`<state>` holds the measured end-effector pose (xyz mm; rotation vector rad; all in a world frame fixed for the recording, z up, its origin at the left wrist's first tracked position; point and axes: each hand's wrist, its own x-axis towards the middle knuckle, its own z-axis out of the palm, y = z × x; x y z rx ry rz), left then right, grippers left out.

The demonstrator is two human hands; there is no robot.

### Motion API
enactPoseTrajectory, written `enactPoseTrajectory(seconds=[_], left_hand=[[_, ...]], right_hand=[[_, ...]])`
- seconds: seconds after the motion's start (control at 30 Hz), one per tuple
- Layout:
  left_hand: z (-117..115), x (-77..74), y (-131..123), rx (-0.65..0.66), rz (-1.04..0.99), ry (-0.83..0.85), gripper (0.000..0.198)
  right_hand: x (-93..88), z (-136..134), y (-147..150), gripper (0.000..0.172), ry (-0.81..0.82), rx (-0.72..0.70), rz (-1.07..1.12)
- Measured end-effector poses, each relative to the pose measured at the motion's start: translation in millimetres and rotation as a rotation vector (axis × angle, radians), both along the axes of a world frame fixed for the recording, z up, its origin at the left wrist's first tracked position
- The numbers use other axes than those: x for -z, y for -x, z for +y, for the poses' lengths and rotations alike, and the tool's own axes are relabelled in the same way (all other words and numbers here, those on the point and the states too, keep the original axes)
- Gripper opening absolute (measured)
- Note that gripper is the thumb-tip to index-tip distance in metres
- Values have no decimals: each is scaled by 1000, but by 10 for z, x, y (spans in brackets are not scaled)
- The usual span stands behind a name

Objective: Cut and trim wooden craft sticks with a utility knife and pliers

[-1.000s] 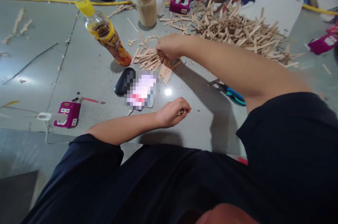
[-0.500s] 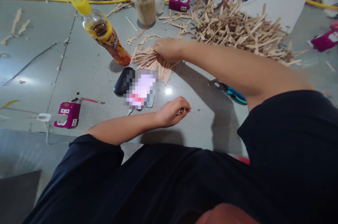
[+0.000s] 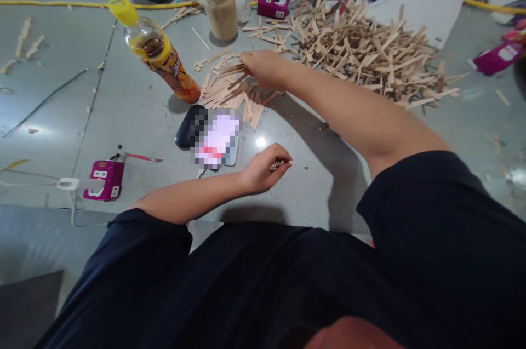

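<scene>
Bottle (image 3: 164, 61), phone (image 3: 216, 138) and stick pile (image 3: 224, 90) ring bare surface (image 3: 316, 173).

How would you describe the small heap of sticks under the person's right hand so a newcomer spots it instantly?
Find the big sprawling pile of wooden sticks on the grey surface. Left of it, beside the orange bottle with the yellow cap, lies the small heap under the right hand. Its sticks lie flat and roughly side by side, not criss-crossed.

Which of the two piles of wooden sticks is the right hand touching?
The smaller pile beside the orange drink bottle; the right hand rests on it, the big heap lies farther right.
</scene>
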<state>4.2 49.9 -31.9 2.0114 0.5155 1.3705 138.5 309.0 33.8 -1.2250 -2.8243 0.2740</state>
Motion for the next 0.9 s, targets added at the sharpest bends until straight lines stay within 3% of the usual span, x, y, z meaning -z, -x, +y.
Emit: enactPoseTrajectory(seconds=[0.07, 0.17, 0.3, 0.33, 0.4, 0.47, 0.53, 0.7, 0.9], left_hand=[[-7, -9, -6, -17, -4, 18, 13], [-13, -10, -15, -60, -12, 57, 11], [52, 44, -10, -187, -55, 137, 17], [85, 64, -7, -224, -76, 156, 21], [160, 102, -1, -352, -154, 183, 41], [226, 128, 2, -478, -196, 161, 69], [267, 142, 2, -510, -200, 102, 81], [287, 159, 20, -354, -256, -123, 81], [215, 161, 28, -342, -160, -284, 67]], right_hand=[[-42, -140, -109, 51, 20, 80, 135], [-12, -470, -322, 37, 40, 162, 333], [212, -1169, -569, 45, 116, 236, 528], [283, -1378, -598, 47, 227, 248, 697], [413, -1795, -613, 55, 353, 241, 888], [505, -2159, -586, 57, 371, 221, 919], [553, -2426, -547, 57, 382, 185, 931], [592, -2684, -503, 53, 410, 61, 907], [646, -2713, -461, 40, 381, 3, 809]])
